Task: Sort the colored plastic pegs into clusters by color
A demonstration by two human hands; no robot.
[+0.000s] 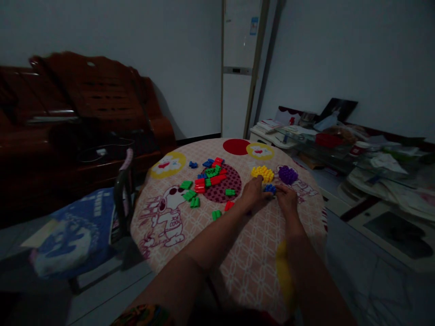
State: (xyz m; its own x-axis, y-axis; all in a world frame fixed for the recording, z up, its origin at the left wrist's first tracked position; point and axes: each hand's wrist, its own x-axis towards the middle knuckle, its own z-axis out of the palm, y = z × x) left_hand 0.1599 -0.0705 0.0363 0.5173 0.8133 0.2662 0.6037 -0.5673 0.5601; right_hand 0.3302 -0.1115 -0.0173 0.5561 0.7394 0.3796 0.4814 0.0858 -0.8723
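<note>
Both hands meet at the right side of a round table [244, 244] covered with a patterned cloth. Between them is a small cluster of blue building blocks [270, 189]. My left hand [253, 192] closes on its left side, and my right hand [287, 197] pinches its right side. Just beyond my left hand lies a block of joined yellow pieces [262, 173]. A similar purple cluster [287, 174] sits past my right hand. Loose green blocks [190, 195], red blocks [200, 185] and blue blocks [193, 165] are scattered left of my hands.
A chair with a blue cover [84, 226] stands against the table's left. Behind it is a wooden sofa [102, 95]. To the right, a glass-topped cabinet [356, 154] is piled with papers and bags. A tall white unit [239, 90] stands in the corner.
</note>
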